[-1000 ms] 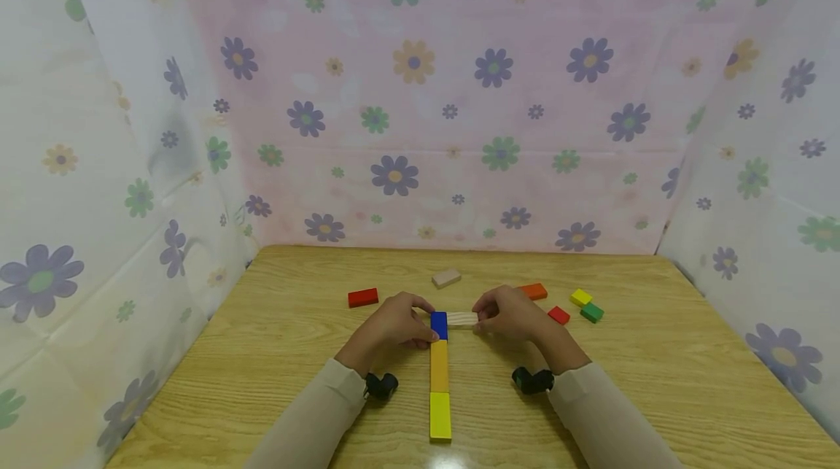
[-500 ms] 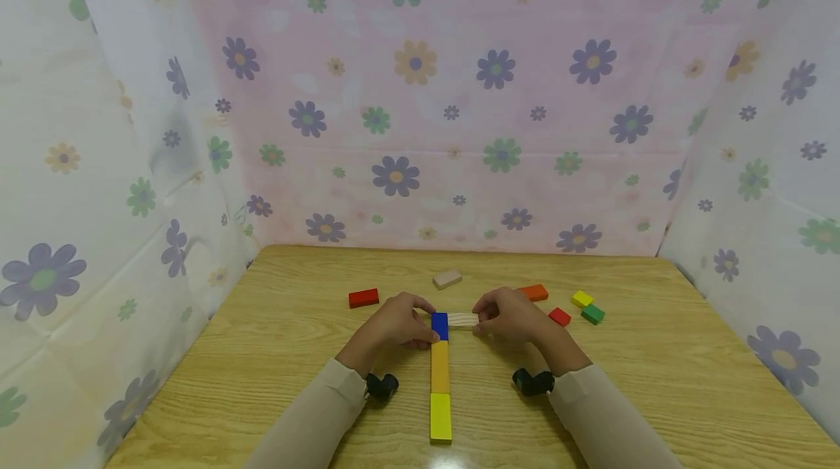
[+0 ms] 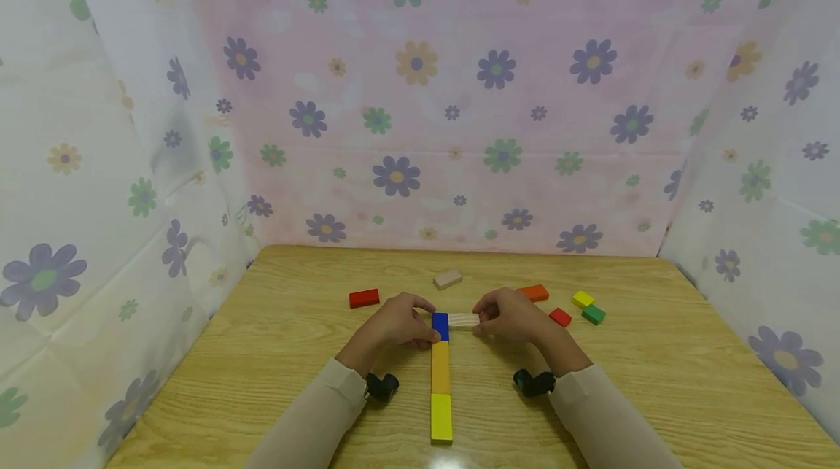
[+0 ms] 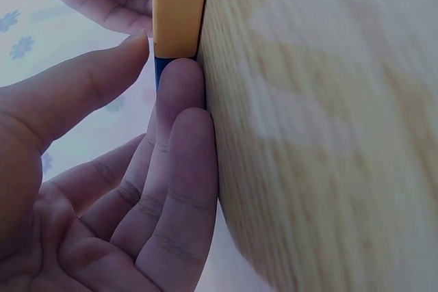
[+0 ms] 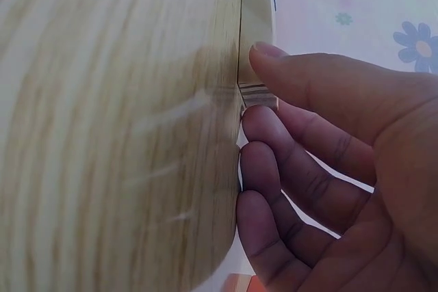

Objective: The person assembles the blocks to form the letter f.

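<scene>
On the table lies a straight row of blocks: a blue block [image 3: 440, 323] at the far end, a yellow-orange block [image 3: 440, 367] in the middle and a yellow block [image 3: 442, 418] nearest the body. A plain striped wooden block [image 3: 463, 319] extends right from the blue one, end against its side. My left hand [image 3: 396, 319] holds the blue block, thumb at its near corner and index finger at its far end; other fingertips rest along its side in the left wrist view. My right hand [image 3: 508, 314] pinches the wooden block's free end between thumb [image 5: 270, 56] and fingers.
Behind the hands lie a red block [image 3: 364, 298], a light wooden block [image 3: 448, 279] and an orange block [image 3: 534, 293]. Farther right are small red [image 3: 560, 316], yellow [image 3: 582, 299] and green [image 3: 593, 314] blocks. Flowered cloth [image 3: 453, 90] surrounds the table [image 3: 262, 381].
</scene>
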The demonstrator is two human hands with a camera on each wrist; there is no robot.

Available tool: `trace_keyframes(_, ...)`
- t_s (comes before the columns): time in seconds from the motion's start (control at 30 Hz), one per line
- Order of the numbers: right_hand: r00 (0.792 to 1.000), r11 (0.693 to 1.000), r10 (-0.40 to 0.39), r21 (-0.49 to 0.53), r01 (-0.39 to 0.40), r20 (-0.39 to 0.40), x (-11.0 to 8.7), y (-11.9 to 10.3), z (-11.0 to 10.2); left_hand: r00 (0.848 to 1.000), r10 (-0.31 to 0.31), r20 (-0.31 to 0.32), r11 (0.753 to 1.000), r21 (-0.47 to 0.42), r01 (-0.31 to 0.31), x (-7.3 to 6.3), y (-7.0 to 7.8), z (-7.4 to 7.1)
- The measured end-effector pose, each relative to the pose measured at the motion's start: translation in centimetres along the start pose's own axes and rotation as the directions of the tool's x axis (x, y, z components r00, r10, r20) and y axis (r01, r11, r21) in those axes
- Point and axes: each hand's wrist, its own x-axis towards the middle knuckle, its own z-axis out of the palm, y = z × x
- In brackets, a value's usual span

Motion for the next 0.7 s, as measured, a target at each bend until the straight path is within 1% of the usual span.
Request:
trace_keyframes(0.2,1.0,1.0,-0.007,-0.018,0.007,-0.006,0.0,-0.1,0.0,1.0,0.006,0.007,1.0,-0.008,-0.006,-0.1,0.1,-0.4)
trace_keyframes(0.27,1.0,1.0,-0.01,-0.021,0.01,-0.006,0.0,-0.1,0.0,1.0,0.02,0.003,1.0,-0.009,-0.02,-0.3,0.2,-0.8)
trace_keyframes(0.37,1.0,1.0,-0.018,-0.019,0.018,-0.005,0.0,0.0,0.0,0.998,0.057,-0.015,0.998,0.003,-0.057,-0.5,0.4,-1.8)
trace_keyframes(0.47,1.0,1.0,-0.025,-0.017,0.025,-0.003,0.0,0.0,0.1,0.991,0.118,-0.054,0.992,0.046,-0.116,-0.8,0.5,-3.1)
trace_keyframes(0.53,1.0,1.0,-0.026,-0.018,0.026,-0.003,0.0,0.0,0.1,0.984,0.15,-0.091,0.986,0.088,-0.142,-1.0,0.6,-3.9)
trace_keyframes(0.63,1.0,1.0,-0.022,-0.018,0.022,-0.006,0.0,0.0,0.1,0.975,0.164,-0.152,0.98,0.134,-0.144,-1.3,0.6,-4.9)
trace_keyframes(0.7,1.0,1.0,-0.024,-0.017,0.023,-0.006,0.0,0.0,0.1,0.97,0.163,-0.181,0.98,0.145,-0.137,-1.3,0.5,-5.5)
